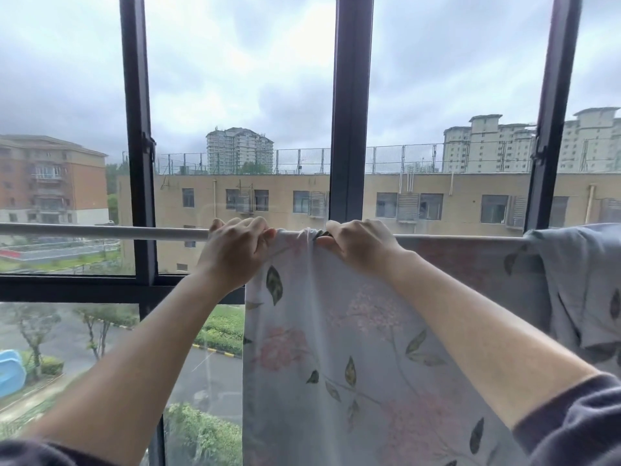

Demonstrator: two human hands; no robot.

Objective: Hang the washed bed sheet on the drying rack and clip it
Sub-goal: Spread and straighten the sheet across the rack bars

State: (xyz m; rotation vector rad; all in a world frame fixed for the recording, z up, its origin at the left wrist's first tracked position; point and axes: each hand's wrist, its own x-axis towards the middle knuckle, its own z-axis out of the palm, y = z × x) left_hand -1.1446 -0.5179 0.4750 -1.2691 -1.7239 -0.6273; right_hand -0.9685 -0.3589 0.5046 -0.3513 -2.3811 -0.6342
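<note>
Head view shows a dark window frame (349,129) just behind everything, so there is little room toward the glass. The bed sheet (336,348) hangs over the white rail (100,230); its top edge and long axis run sideways along the rail to the right, where more cloth is bunched. Its left edge falls straight down. It is pale blue-white, thin, with pink flowers and dark green leaves. Left of the sheet the rail is bare up to the picture's edge. The left hand (235,250) curls its fingers over the rail at the sheet's top left corner. The right hand (359,243), close beside, pinches a small gather of cloth on the rail.
</note>
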